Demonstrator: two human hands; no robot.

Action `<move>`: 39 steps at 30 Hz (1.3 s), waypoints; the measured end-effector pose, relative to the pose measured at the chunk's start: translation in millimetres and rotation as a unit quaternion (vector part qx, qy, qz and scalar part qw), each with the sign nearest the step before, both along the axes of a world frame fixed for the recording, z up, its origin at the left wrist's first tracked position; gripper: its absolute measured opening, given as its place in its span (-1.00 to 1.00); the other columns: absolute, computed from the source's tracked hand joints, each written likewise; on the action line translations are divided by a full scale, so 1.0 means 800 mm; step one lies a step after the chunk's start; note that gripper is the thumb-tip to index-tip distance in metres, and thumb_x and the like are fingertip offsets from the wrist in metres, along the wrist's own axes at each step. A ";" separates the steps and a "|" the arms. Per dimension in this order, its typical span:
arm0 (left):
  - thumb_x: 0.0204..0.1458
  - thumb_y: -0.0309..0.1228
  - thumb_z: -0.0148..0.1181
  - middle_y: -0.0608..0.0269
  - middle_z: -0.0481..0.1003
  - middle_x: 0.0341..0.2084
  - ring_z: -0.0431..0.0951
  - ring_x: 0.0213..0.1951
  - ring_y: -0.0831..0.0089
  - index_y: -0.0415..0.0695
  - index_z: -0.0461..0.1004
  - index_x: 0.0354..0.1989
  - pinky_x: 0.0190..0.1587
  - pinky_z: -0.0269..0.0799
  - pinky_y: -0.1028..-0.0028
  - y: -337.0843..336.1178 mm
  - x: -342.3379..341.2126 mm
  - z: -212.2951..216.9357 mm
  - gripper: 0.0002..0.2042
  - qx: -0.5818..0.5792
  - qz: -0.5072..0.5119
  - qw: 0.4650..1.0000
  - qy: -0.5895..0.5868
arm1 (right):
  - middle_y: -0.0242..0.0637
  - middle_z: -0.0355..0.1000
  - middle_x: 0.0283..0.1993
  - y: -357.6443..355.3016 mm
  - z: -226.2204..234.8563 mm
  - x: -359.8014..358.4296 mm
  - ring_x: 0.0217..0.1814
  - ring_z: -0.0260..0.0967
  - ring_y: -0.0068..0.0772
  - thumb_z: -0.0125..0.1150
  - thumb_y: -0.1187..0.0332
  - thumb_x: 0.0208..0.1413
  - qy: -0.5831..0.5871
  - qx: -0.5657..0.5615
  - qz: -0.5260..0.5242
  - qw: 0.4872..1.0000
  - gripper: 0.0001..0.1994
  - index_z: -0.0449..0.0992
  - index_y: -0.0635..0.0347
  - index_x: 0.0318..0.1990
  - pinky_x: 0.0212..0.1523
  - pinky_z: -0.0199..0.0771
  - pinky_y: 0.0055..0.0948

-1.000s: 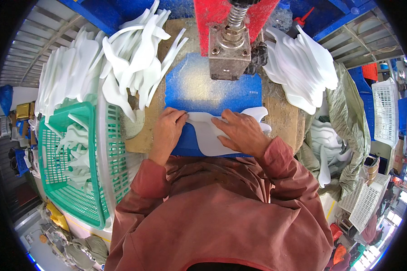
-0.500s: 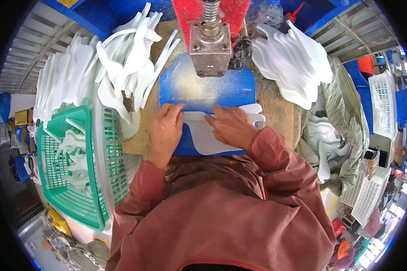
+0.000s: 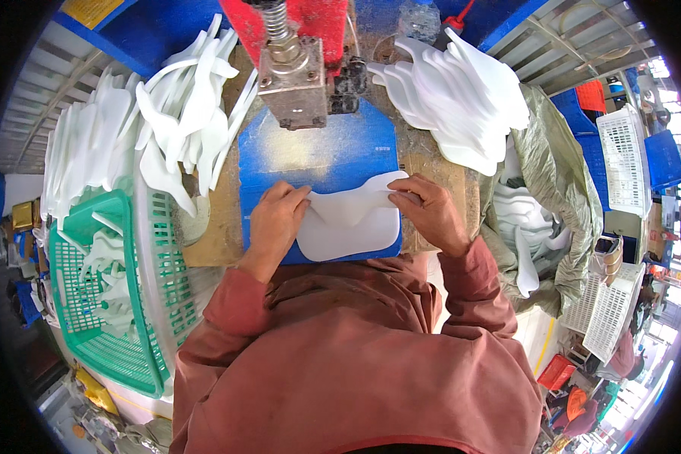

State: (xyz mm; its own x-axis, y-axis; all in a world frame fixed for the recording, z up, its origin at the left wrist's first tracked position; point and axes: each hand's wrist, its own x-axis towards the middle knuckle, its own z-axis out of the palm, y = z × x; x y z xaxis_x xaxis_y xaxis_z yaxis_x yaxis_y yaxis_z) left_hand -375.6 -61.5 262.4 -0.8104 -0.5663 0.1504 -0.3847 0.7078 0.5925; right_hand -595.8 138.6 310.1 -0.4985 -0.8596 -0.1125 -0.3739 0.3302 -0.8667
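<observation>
A curved white foam-like piece (image 3: pixel 349 204) spans between my two hands over a blue board. My left hand (image 3: pixel 274 225) pinches its left end between thumb and fingers. At the raised right end, my right hand (image 3: pixel 437 215) grips the edge, thumb below and fingers on top. Beneath it lies a second white part with a rounded lower edge (image 3: pixel 349 239); whether the two are separate or one folded piece I cannot tell. The blue board (image 3: pixel 321 170) carries a pale dusty patch. Beyond the hands hangs a metal press head (image 3: pixel 293 94) on a red frame.
White cut pieces are heaped at the far left (image 3: pixel 189 106) and far right (image 3: pixel 461 98). A green basket (image 3: pixel 147 303) with white pieces stands at the left. On the right, a grey-green sack (image 3: pixel 575 204) holds more. Brown board (image 3: pixel 458 197) surrounds the blue one.
My right hand has moved right to the piece's end, and that end is lifted and spread out. The whole view has shifted, with the press head now further left.
</observation>
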 end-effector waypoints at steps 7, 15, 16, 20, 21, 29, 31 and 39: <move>0.06 -0.49 0.40 0.16 0.56 -0.32 0.61 -0.25 0.13 -0.17 0.70 -0.10 -0.18 0.53 0.23 0.005 -0.001 -0.002 -0.78 -0.017 0.008 1.000 0.002 | -0.13 0.52 -0.21 -0.011 -0.034 0.007 -0.23 0.56 -0.07 0.34 0.45 0.21 0.073 -0.052 -0.077 0.993 -0.90 0.65 0.22 -0.16 -0.23 0.54 -0.26; 0.04 -0.51 0.41 0.15 0.57 -0.32 0.61 -0.25 0.14 -0.18 0.70 -0.13 -0.18 0.54 0.25 0.005 0.000 -0.004 -0.80 -0.010 0.013 1.000 0.016 | -0.12 0.52 -0.19 -0.025 -0.048 0.005 -0.21 0.56 0.00 0.29 0.50 0.20 0.162 -0.056 -0.042 0.984 -0.92 0.65 0.22 -0.18 -0.19 0.57 -0.21; 0.04 -0.51 0.41 0.15 0.57 -0.32 0.61 -0.25 0.14 -0.18 0.70 -0.13 -0.18 0.54 0.25 0.005 0.000 -0.004 -0.79 -0.009 0.013 1.000 0.014 | -0.12 0.53 -0.20 -0.027 -0.049 0.005 -0.23 0.56 -0.04 0.30 0.52 0.18 0.178 -0.058 -0.040 0.981 -0.91 0.65 0.23 -0.18 -0.19 0.57 -0.24; 0.04 -0.52 0.41 0.14 0.57 -0.32 0.62 -0.24 0.14 -0.19 0.70 -0.12 -0.18 0.54 0.25 0.005 -0.001 -0.003 -0.79 -0.011 0.017 1.000 0.018 | -0.11 0.53 -0.20 -0.031 -0.052 0.005 -0.18 0.55 0.03 0.28 0.52 0.19 0.203 -0.055 -0.026 0.977 -0.91 0.65 0.23 -0.18 -0.16 0.57 -0.18; 0.04 -0.52 0.41 0.14 0.57 -0.32 0.62 -0.24 0.14 -0.19 0.70 -0.12 -0.17 0.54 0.25 0.005 -0.002 -0.003 -0.79 -0.007 0.018 1.000 0.011 | -0.11 0.53 -0.20 -0.032 -0.053 0.004 -0.18 0.55 0.03 0.28 0.51 0.19 0.206 -0.056 -0.023 0.977 -0.91 0.65 0.23 -0.18 -0.15 0.57 -0.17; 0.06 -0.51 0.40 0.14 0.58 -0.30 0.61 -0.26 0.13 -0.21 0.70 -0.12 -0.20 0.54 0.26 0.004 -0.001 -0.007 -0.80 -0.011 0.014 1.000 0.015 | -0.08 0.47 -0.16 -0.037 -0.068 0.006 -0.13 0.53 0.11 0.23 0.49 0.23 0.221 -0.057 -0.001 0.974 -0.90 0.59 0.22 -0.13 -0.17 0.58 -0.04; 0.08 -0.52 0.38 0.12 0.58 -0.30 0.62 -0.28 0.13 -0.21 0.68 -0.07 -0.22 0.55 0.26 0.001 0.001 -0.005 -0.77 0.003 0.007 1.000 0.014 | -0.09 0.46 -0.15 -0.037 -0.071 0.007 -0.11 0.52 0.09 0.22 0.52 0.20 0.241 -0.047 0.011 0.969 -0.87 0.56 0.22 -0.11 -0.17 0.59 -0.04; 0.15 -0.50 0.29 0.08 0.54 -0.33 0.62 -0.32 0.10 -0.18 0.60 0.08 -0.27 0.56 0.20 0.038 -0.020 0.026 -0.69 0.047 -0.068 0.995 0.055 | -0.09 0.44 -0.16 -0.039 -0.069 0.007 -0.18 0.53 0.08 0.24 0.52 0.22 0.312 -0.046 0.042 0.948 -0.85 0.51 0.22 -0.07 -0.21 0.58 -0.08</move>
